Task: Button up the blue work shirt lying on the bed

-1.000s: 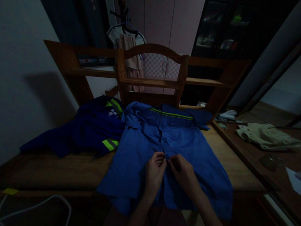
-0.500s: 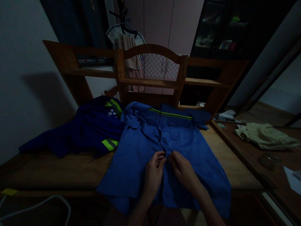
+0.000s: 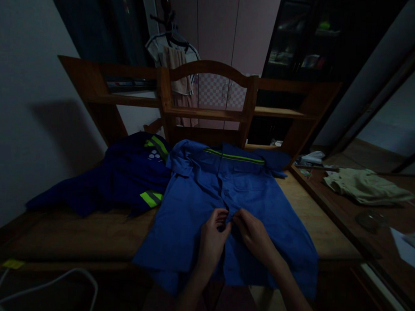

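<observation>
Shirt (image 3: 195, 206) front edges pinched by both hands; table (image 3: 94, 234) beside.

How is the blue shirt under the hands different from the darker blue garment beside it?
The blue shirt lies spread flat, front up; the dark navy garment lies crumpled. The shirt is a brighter blue, the garment much darker. The left hand and right hand pinch the shirt's front opening; nothing touches the garment. Both rest on the wooden table and carry yellow-green reflective stripes.

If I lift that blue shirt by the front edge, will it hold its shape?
Probably not. The blue shirt lies flat with soft wrinkles, its hem drooping over the table edge, so it likely flops. Both hands, left hand and right hand, pinch its placket easily, suggesting thin, light cloth.
</observation>
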A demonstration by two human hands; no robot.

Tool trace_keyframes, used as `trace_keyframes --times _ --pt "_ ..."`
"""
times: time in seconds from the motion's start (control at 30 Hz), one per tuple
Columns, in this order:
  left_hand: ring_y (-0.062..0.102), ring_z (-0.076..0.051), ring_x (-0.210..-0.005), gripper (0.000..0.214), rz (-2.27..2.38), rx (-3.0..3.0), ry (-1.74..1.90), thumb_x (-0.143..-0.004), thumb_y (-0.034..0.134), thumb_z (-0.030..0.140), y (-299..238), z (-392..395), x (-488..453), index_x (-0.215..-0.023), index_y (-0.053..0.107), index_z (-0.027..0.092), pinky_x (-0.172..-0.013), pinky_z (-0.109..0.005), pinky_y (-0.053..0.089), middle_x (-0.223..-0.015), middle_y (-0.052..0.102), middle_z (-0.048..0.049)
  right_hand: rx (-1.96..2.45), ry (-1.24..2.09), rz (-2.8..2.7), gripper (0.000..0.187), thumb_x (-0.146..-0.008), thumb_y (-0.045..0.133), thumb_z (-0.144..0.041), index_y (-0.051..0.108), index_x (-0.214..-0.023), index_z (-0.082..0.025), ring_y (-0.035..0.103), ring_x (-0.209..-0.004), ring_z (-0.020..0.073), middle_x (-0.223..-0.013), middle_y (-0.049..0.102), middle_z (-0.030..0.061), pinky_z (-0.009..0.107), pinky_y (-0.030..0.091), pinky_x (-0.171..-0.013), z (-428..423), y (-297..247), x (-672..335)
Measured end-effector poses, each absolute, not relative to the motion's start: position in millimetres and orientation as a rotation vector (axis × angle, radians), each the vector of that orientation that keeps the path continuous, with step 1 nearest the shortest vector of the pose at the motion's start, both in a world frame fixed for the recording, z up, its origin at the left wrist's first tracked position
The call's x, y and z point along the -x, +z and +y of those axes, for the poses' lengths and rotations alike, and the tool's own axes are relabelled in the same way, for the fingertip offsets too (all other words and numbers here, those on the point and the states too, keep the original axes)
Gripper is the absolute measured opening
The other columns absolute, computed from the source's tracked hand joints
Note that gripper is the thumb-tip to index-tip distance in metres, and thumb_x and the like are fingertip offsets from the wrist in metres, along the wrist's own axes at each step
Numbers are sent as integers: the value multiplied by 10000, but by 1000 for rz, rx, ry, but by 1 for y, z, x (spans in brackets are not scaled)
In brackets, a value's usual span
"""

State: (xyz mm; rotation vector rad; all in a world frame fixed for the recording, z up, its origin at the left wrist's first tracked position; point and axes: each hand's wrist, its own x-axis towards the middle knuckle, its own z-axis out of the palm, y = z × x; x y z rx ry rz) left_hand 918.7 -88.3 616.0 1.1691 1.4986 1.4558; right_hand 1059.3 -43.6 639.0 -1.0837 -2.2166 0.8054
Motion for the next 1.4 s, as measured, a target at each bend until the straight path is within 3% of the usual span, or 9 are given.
trace_keyframes --times 0.57,0.93,1.4 --pt "650 -192 -922 189 1554 -1220 1420 -827 590 282 617 -90 -918 -991 663 224 -822 -310 518 -1011 688 -49 1091 1092 -1981 229 -936 461 -396 556 -893 -191 541 -656 121 -743 572 -12 207 413 -597 -45 645 -1063" --pt "655 -177 -807 142 1586 -1191 1403 -816 577 291 624 -85 -922 -884 653 193 -724 -264 513 -860 687 -36 1084 1153 -1898 169 -912 519 -356 542 -962 -196 577 -688 124 -806 604 -5 212 437 -624 -48 640 -1067" --pt "653 -193 -794 234 1647 -1197 1329 -816 592 422 625 -79 -928 -856 643 198 -715 -273 508 -838 685 -33 1048 1145 -1914 193 -916 492 -300 646 -965 -195 615 -738 158 -846 667 29 238 460 -661 -43 637 -1077"
